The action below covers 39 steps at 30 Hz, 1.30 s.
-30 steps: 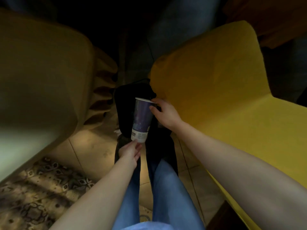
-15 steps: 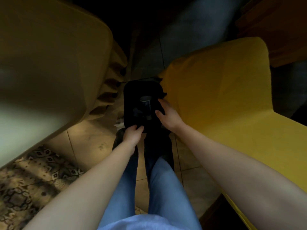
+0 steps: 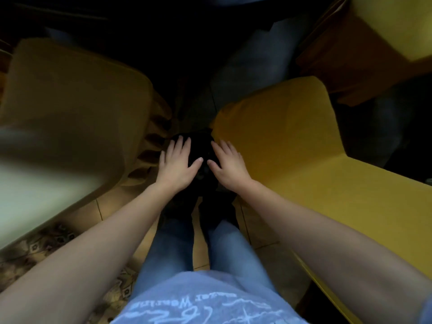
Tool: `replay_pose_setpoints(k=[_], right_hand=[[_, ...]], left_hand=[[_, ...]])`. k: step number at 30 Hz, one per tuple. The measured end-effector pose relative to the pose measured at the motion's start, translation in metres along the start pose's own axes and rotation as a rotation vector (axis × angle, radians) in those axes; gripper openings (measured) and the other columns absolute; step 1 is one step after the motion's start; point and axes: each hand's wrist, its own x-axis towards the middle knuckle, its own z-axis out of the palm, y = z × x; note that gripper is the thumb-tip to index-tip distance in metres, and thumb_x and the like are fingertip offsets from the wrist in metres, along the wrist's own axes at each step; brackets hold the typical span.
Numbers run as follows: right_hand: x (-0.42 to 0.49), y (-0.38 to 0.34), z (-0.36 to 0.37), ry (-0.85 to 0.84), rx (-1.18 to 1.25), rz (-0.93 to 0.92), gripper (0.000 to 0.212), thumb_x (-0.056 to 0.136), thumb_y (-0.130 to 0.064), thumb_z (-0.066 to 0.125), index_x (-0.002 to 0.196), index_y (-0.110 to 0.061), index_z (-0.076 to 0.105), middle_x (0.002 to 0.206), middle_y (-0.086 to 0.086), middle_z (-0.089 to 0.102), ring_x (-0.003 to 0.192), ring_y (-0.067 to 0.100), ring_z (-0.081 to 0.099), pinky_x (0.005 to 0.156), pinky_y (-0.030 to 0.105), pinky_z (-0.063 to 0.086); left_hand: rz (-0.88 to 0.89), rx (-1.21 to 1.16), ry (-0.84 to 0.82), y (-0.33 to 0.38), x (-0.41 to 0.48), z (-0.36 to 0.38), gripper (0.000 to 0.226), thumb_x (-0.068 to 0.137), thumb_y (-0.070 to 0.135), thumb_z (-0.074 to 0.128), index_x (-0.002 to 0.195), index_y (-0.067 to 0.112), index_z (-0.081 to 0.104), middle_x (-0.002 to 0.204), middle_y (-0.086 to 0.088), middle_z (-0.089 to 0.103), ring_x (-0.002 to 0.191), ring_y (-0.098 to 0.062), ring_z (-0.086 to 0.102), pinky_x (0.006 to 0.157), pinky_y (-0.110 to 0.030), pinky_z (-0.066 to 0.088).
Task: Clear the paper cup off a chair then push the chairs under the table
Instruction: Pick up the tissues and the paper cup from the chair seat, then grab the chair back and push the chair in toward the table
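Now I have both palms down on a dark, boxy black bin [image 3: 201, 146] standing on the tiled floor [image 3: 112, 206] straight ahead of my feet. My left hand [image 3: 178, 163] lies flat on its left side, fingers spread and empty; my right hand [image 3: 228, 163] lies flat on its right side, fingers spread too, holding nothing. The paper cup is not visible anywhere; I judge it sits inside the bin beneath my hands, but the dark top hides that.

What matters next is where the chairs lie. A bright yellow moulded plastic chair [image 3: 292, 160] sits just beside my right hand, its seat running off toward the right and near edge of the view, its back edge almost touching my right fingers. A duller yellow fabric-covered chair with a pleated skirt [image 3: 77, 118] stands just left of my left hand. Each hand is nearer its own chair, so I would take the bright one with the right. No worktop shows clearly.
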Motion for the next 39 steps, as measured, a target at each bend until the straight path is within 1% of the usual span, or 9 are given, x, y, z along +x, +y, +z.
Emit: replay_pose_setpoints(k=[4, 11, 15, 19, 23, 26, 29, 34, 39], right_hand=[[-0.031, -0.011, -0.032, 0.057, 0.029, -0.033, 0.059, 0.098, -0.043, 0.037, 0.150, -0.024, 0.016, 0.160, 0.002, 0.006, 0.147, 0.023, 0.001, 0.118, 0.050, 0.011], [-0.082, -0.018, -0.089, 0.159, 0.006, -0.083, 0.061, 0.099, -0.044, 0.034, 0.151, -0.027, 0.008, 0.161, -0.002, -0.005, 0.147, 0.018, -0.010, 0.118, 0.049, 0.002], [-0.106, -0.020, -0.132, 0.254, -0.091, -0.157, 0.064, 0.098, -0.046, 0.034, 0.151, -0.027, 0.006, 0.160, -0.002, -0.008, 0.146, 0.017, -0.014, 0.117, 0.048, -0.002], [-0.130, -0.029, -0.178, 0.357, -0.192, -0.200, 0.065, 0.097, -0.049, 0.034, 0.151, -0.027, 0.003, 0.160, -0.003, -0.011, 0.145, 0.016, -0.018, 0.117, 0.047, -0.005], [-0.170, -0.051, -0.211, 0.499, -0.182, -0.192, 0.065, 0.097, -0.046, 0.036, 0.150, -0.029, 0.003, 0.160, -0.005, -0.011, 0.145, 0.014, -0.019, 0.115, 0.044, -0.008], [-0.193, -0.063, -0.219, 0.533, -0.128, -0.246, 0.064, 0.097, -0.047, 0.035, 0.150, -0.033, 0.001, 0.159, -0.009, -0.013, 0.144, 0.010, -0.021, 0.115, 0.043, -0.008], [-0.212, -0.070, -0.220, 0.567, -0.105, -0.238, 0.064, 0.096, -0.050, 0.032, 0.150, -0.034, 0.000, 0.159, -0.009, -0.013, 0.143, 0.010, -0.021, 0.115, 0.044, -0.008], [-0.254, -0.067, -0.204, 0.618, -0.124, -0.211, 0.068, 0.092, -0.056, 0.025, 0.150, -0.032, 0.000, 0.158, -0.009, -0.016, 0.143, 0.009, -0.023, 0.113, 0.042, -0.014], [-0.296, -0.041, -0.198, 0.691, -0.161, -0.144, 0.069, 0.092, -0.056, 0.024, 0.150, -0.030, -0.002, 0.157, -0.010, -0.019, 0.141, 0.007, -0.026, 0.113, 0.044, -0.015]], left_hand=[[0.151, 0.105, 0.092, 0.027, -0.031, -0.033, 0.067, 0.096, 0.047, 0.035, 0.151, 0.020, 0.009, 0.160, -0.003, 0.002, 0.147, -0.023, -0.003, 0.117, -0.046, 0.001], [0.275, 0.150, 0.228, 0.089, -0.073, -0.069, 0.068, 0.095, 0.051, 0.030, 0.151, 0.024, 0.002, 0.160, -0.001, -0.008, 0.146, -0.020, -0.013, 0.117, -0.047, -0.005], [0.353, 0.193, 0.324, 0.121, -0.096, -0.101, 0.067, 0.095, 0.051, 0.027, 0.151, 0.025, 0.000, 0.160, -0.001, -0.011, 0.146, -0.020, -0.016, 0.118, -0.048, -0.006], [0.426, 0.209, 0.415, 0.133, -0.121, -0.141, 0.069, 0.094, 0.053, 0.028, 0.151, 0.026, -0.003, 0.159, 0.001, -0.014, 0.145, -0.017, -0.019, 0.117, -0.045, -0.011], [0.491, 0.206, 0.496, 0.133, -0.151, -0.175, 0.073, 0.089, 0.060, 0.020, 0.150, 0.028, -0.003, 0.159, 0.004, -0.014, 0.144, -0.014, -0.021, 0.115, -0.041, -0.015], [0.551, 0.095, 0.566, 0.130, -0.174, -0.188, 0.075, 0.084, 0.063, 0.014, 0.150, 0.030, -0.001, 0.159, 0.007, -0.012, 0.143, -0.010, -0.021, 0.113, -0.035, -0.017], [0.570, 0.059, 0.598, 0.129, -0.188, -0.194, 0.076, 0.084, 0.064, 0.014, 0.150, 0.030, -0.002, 0.157, 0.009, -0.015, 0.142, -0.009, -0.023, 0.112, -0.035, -0.019], [0.608, 0.059, 0.569, 0.145, -0.211, -0.176, 0.074, 0.087, 0.058, 0.022, 0.150, 0.029, -0.003, 0.157, 0.009, -0.017, 0.141, -0.011, -0.025, 0.112, -0.038, -0.020], [0.683, 0.102, 0.550, 0.178, -0.235, -0.157, 0.079, 0.083, 0.065, 0.017, 0.150, 0.029, -0.004, 0.157, 0.008, -0.019, 0.142, -0.013, -0.026, 0.113, -0.042, -0.019]])
